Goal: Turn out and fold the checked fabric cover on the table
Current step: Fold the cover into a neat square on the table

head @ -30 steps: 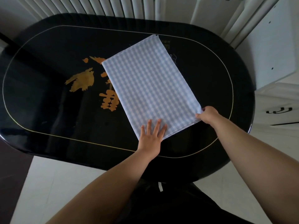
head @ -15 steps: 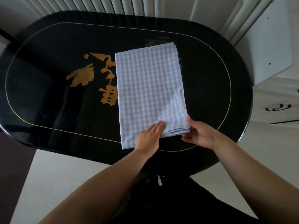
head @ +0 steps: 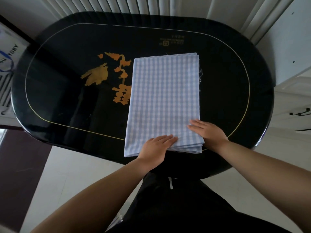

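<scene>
A folded blue-and-white checked cover (head: 164,100) lies flat on a glossy black oval desk (head: 227,91), its long side running away from the person, its near end reaching the desk's front edge. Both hands rest on that near end. The left hand (head: 155,147) lies palm down with straight fingers pointing right, its grip wide and holding nothing, near the stacked layers at the cover's front edge. The right hand (head: 207,132) lies flat on the near right corner, fingers straight and pointing left, its grip likewise wide. Loose threads stray from the cover's right edge. A gold bird-and-blossom design (head: 107,76) shows on the desk just left of the cover, partly beneath it.
</scene>
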Available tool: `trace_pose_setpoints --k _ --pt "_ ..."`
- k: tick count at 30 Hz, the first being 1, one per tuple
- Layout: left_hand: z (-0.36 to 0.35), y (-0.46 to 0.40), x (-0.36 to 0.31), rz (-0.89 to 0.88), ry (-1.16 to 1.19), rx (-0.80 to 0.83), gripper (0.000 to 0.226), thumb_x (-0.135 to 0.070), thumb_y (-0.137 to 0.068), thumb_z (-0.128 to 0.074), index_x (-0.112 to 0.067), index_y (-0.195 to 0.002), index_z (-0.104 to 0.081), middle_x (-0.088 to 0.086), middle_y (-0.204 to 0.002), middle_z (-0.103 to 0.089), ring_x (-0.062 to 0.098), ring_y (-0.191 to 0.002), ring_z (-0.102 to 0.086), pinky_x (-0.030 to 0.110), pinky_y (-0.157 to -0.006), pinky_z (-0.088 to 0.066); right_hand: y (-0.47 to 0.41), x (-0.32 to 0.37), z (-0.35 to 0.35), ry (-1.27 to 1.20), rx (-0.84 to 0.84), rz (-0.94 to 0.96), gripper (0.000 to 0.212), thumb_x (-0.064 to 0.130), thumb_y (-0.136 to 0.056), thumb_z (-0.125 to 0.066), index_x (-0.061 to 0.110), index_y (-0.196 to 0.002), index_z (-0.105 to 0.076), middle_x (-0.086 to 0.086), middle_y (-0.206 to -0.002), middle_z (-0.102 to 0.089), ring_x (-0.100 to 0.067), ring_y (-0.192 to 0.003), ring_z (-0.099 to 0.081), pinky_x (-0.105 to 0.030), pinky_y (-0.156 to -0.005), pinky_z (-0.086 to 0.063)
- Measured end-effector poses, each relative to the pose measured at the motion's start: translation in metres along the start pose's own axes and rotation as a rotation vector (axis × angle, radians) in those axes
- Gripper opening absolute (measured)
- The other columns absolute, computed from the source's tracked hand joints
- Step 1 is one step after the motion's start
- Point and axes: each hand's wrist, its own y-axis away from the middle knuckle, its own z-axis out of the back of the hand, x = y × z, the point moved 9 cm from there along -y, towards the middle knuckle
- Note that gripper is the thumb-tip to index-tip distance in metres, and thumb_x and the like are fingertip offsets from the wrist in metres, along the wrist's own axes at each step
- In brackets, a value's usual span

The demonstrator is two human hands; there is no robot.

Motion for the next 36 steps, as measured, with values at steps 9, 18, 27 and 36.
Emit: trace_pose_setpoints --k 9,18,27,36 --pt "0.038 0.006 0.105 0.314 0.077 0.092 0.044 -0.025 -0.1 -0.041 -0.042 -0.14 -0.037 -0.01 -0.143 -0.047 0.017 -0.128 -0.049 0.033 -0.1 -0.045 0.013 -0.007 -0.014 -0.288 -0.047 -0.165 0.061 0.008 -0.099 -0.039 0.017 -0.151 -0.008 0.0 -0.16 -0.005 -0.014 -0.147 -0.004 -0.02 -0.113 0.001" --pt "0.027 0.025 0.154 0.48 0.616 0.024 0.037 -0.036 -0.087 -0.067 -0.03 -0.122 -0.06 -0.011 -0.109 -0.068 0.013 -0.1 -0.066 0.031 -0.088 -0.051 0.009 -0.028 0.011 -0.731 -0.22 -0.51 0.04 0.047 -0.092 -0.049 0.012 -0.094 -0.068 -0.005 -0.089 -0.066 -0.022 -0.082 -0.064 -0.037 -0.078 -0.05" --pt "0.02 0.014 0.158 0.751 0.632 -0.143 0.036 -0.052 -0.097 -0.037 -0.021 -0.091 -0.055 0.002 -0.088 -0.062 0.017 -0.077 -0.062 0.043 -0.076 -0.058 0.024 -0.038 -0.026 -0.958 -0.125 -0.869 0.035 0.049 -0.093 -0.045 0.019 -0.088 -0.06 -0.008 -0.089 -0.066 -0.024 -0.082 -0.065 -0.036 -0.073 -0.052" --pt "0.006 0.012 0.16 0.956 0.746 -0.006 0.051 -0.061 -0.095 -0.03 -0.015 -0.094 -0.052 0.003 -0.083 -0.054 0.019 -0.073 -0.055 0.037 -0.077 -0.054 0.04 -0.036 -0.02 -0.601 -0.153 -0.976 0.056 0.058 -0.096 -0.018 0.016 -0.081 -0.053 -0.006 -0.08 -0.061 -0.02 -0.071 -0.06 -0.032 -0.063 -0.048"
